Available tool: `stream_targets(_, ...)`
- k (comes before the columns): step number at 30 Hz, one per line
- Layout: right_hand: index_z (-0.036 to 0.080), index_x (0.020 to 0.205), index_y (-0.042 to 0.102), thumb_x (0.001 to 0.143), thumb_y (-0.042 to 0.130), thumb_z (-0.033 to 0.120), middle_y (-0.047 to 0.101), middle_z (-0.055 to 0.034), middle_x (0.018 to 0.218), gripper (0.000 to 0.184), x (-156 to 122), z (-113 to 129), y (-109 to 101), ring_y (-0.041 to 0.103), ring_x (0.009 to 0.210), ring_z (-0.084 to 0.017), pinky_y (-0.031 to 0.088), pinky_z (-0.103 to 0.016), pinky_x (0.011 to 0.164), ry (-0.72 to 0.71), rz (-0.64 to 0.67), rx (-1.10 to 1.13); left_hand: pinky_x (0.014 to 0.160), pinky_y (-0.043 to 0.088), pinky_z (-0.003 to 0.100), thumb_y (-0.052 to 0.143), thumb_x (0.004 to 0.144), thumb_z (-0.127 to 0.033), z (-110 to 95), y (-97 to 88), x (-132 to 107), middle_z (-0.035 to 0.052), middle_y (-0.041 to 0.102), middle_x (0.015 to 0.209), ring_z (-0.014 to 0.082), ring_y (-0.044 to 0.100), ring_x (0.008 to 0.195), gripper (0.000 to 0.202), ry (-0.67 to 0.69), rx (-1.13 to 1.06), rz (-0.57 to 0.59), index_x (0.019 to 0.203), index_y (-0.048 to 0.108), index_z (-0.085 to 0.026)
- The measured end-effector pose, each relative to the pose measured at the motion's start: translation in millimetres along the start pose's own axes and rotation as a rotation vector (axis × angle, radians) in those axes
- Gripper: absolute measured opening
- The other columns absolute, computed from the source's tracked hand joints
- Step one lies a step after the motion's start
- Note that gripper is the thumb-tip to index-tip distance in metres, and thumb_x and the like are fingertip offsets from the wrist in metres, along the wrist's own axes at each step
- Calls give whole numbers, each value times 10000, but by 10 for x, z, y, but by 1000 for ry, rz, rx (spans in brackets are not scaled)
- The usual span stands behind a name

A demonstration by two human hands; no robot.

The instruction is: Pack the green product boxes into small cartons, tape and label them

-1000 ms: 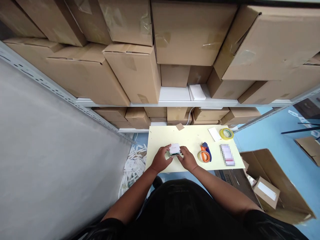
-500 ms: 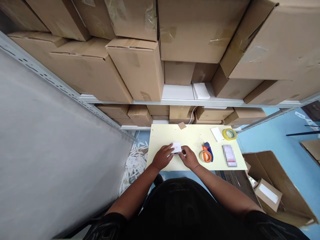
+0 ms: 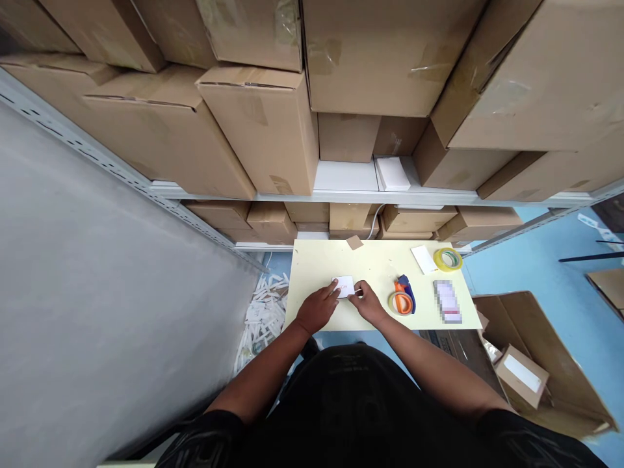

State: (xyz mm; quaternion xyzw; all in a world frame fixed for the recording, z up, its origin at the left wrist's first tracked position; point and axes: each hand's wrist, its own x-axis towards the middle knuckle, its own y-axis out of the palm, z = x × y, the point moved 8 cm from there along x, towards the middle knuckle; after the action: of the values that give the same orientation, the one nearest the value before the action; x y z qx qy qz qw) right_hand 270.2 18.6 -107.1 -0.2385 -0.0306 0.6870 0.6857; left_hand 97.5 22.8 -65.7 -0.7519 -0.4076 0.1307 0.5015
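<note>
A small white piece (image 3: 344, 286) with faint red marks is held at the table (image 3: 316, 260), left of its middle; whether it is a box or a thick card cannot be told. Its left side is held by the left hand (image 3: 318, 308), with fingers laid on it. At its right edge, the fingers of the right hand (image 3: 368, 303) are bent close together, but whether anything is pinched by them cannot be told. The piece could be bent or torn if it is squeezed too hard, since it looks like paper. It could be dropped if the left hand's hold is loosened. If the right hand is swung out, the orange and blue tape cutter (image 3: 403, 296) might be bumped, as it is set near that hand. On the pale yellow table top, a roll of yellow tape (image 3: 439, 260), a white card (image 3: 424, 260) and a blurred pale thing (image 3: 447, 301) are seen farther right, and a brown scrap (image 3: 354, 242) is seen at the back. White strips (image 3: 263, 312) are piled low on the left, by a gray wall (image 3: 121, 292). On the right, a smaller box (image 3: 521, 376) is held in a big open carton (image 3: 526, 318) on the blue floor (image 3: 511, 266). Behind the table, shelves (image 3: 351, 196) are packed with brown boxes (image 3: 258, 130).
</note>
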Motion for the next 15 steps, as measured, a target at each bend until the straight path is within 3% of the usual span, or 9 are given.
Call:
stream_targets(4,255,918,499,755,611,368,540,50,761,228,66,-60,51,532,692,-174,436,-288,651,121,26,54,1159,462,510,509,980,-166,-11,35,-33,150,463,1590,298,490,1439,394,-25,-76,5,1365,589,-188)
stream_targets(7,251,1164,539,740,647,332,650,-11,1055,444,59,22,34,601,836,-187,484,-320,764,34,45,-6,1151,475,498,602,896,-148,17,41,-63,141,325,1667,305,398,1501,529,-168,-259,-91,1415,516,-210)
stream_targets(9,267,1344,490,712,695,285,638,-46,1264,665,27,43,75,628,924,-194,498,-333,834,-26,110,-61,1091,525,477,637,852,-141,116,123,-120,142,274,1683,300,437,1475,663,-352,-441,-182,1473,425,-233)
stream_targets(12,258,1362,516,712,694,214,705,-41,1169,675,7,-92,190,655,856,-195,508,-326,798,33,191,-166,1032,553,474,674,821,-142,312,439,-234,171,475,1551,285,617,1301,704,-646,-710,-200,1466,404,-221)
stream_targets(15,232,1235,597,739,656,168,738,-24,992,504,108,-143,301,665,792,-200,509,-315,743,38,154,-225,1012,557,477,705,795,-130,484,699,-262,186,616,1400,294,672,1216,646,-753,-839,-103,1397,474,-177)
